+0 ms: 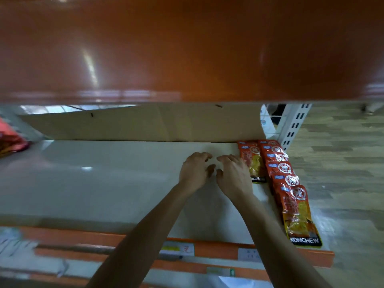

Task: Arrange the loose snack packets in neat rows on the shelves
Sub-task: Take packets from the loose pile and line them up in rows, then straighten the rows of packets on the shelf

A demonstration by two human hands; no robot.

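- Fingers (204, 155) on both hands are loosely curled, tips down on the white metal shelf board (104, 179), pinching nothing. Left hand (194, 171) and right hand (233, 174) sit side by side, almost touching.
- Packets?
- Right end of the board. An overlapped row of red-and-yellow foil snack packets (291, 183) runs along the edge. Second row is one lone packet (252, 163) against my right hand's outer edge.
- Risks?
- Glossy foil on a smooth board: a shove from my right hand could skew the lone packet or ride it over the row. Front packet (301, 221) sits at the lip, so a nudge could tip it off.
- Count?
- Six in the row by logos, one beside it. Blurred red packets (10, 140) far left, can't count.
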